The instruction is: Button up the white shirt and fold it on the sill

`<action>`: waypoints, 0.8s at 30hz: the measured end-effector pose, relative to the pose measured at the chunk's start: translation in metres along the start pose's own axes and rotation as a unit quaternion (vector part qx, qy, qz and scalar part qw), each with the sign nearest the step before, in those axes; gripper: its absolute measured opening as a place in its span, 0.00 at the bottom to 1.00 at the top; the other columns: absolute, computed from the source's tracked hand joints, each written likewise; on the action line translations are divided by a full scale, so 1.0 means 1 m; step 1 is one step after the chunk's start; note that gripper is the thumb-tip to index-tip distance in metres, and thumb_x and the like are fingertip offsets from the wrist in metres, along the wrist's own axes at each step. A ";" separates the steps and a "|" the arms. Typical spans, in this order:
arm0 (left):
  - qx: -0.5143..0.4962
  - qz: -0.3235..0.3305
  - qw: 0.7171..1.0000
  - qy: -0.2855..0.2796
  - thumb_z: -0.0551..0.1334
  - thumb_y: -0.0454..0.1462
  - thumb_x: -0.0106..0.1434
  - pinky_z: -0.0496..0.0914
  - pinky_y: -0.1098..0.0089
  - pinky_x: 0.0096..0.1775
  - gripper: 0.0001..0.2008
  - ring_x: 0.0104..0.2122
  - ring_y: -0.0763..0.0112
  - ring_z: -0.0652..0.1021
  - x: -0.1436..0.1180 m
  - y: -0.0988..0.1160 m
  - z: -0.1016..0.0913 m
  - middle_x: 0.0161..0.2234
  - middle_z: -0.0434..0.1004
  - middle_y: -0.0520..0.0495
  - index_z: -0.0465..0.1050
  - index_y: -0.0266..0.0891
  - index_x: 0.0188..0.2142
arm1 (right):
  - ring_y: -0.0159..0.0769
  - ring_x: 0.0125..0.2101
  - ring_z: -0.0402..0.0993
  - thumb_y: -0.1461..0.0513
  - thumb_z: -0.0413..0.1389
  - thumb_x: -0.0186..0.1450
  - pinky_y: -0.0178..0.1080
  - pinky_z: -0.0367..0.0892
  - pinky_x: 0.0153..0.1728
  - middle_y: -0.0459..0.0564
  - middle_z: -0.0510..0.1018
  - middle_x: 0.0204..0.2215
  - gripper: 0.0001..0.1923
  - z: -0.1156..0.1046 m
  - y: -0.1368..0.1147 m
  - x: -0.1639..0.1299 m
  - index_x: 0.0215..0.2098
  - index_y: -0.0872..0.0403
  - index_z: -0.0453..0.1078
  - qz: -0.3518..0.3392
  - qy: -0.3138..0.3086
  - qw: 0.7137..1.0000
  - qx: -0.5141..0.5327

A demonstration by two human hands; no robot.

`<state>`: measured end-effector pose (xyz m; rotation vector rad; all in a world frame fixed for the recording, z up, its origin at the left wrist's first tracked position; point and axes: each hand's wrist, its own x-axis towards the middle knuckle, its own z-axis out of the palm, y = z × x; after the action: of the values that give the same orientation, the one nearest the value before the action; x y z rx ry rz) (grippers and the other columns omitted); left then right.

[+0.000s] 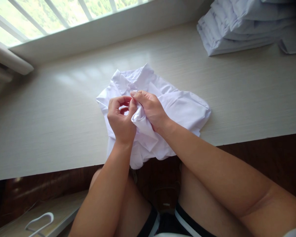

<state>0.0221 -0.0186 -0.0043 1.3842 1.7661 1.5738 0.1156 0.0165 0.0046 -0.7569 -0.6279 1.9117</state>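
A white collared shirt (185, 108) lies bunched on the pale counter, its collar towards the window and its lower edge hanging over the front edge. My left hand (122, 117) pinches the front of the shirt, thumb and forefinger meeting just below the collar. Right beside it, my right hand (151, 108) grips a gathered fold of the same cloth. The fingertips of both hands nearly touch. Whatever lies between them, such as a button, is too small to make out.
A stack of folded white garments (236, 29) sits at the back right of the counter (51, 131). A barred window (64, 14) runs along the back, with a rolled curtain or cushion (10, 62) at left. Below left, a white hanger (40, 220) rests on a lower surface.
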 end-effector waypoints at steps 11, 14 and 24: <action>0.043 0.038 0.998 -0.001 0.67 0.37 0.65 0.73 0.73 0.40 0.03 0.36 0.75 0.76 0.000 0.000 0.001 0.36 0.76 0.51 0.76 0.41 0.35 | 0.24 0.25 0.64 0.58 0.67 0.61 0.29 0.63 0.28 0.40 0.68 0.22 0.15 -0.003 0.000 0.002 0.27 0.54 0.65 0.004 0.038 0.999 -0.011; 0.046 0.043 0.998 -0.011 0.68 0.36 0.64 0.72 0.73 0.39 0.02 0.36 0.75 0.76 0.000 0.000 0.002 0.36 0.76 0.51 0.76 0.41 0.35 | 0.24 0.24 0.63 0.59 0.65 0.61 0.30 0.62 0.26 0.40 0.67 0.22 0.14 -0.004 0.001 0.002 0.27 0.54 0.65 0.011 0.052 0.999 -0.008; 0.051 0.064 0.997 -0.015 0.68 0.35 0.64 0.74 0.72 0.39 0.02 0.37 0.74 0.76 0.004 -0.005 -0.001 0.38 0.75 0.50 0.76 0.42 0.36 | 0.26 0.25 0.66 0.65 0.63 0.58 0.31 0.64 0.27 0.40 0.69 0.24 0.10 -0.005 -0.002 0.002 0.33 0.53 0.66 0.047 0.074 0.996 0.026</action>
<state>0.0177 -0.0154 -0.0073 1.5898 1.7947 1.5371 0.1196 0.0197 0.0019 -0.8993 -0.4563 1.9282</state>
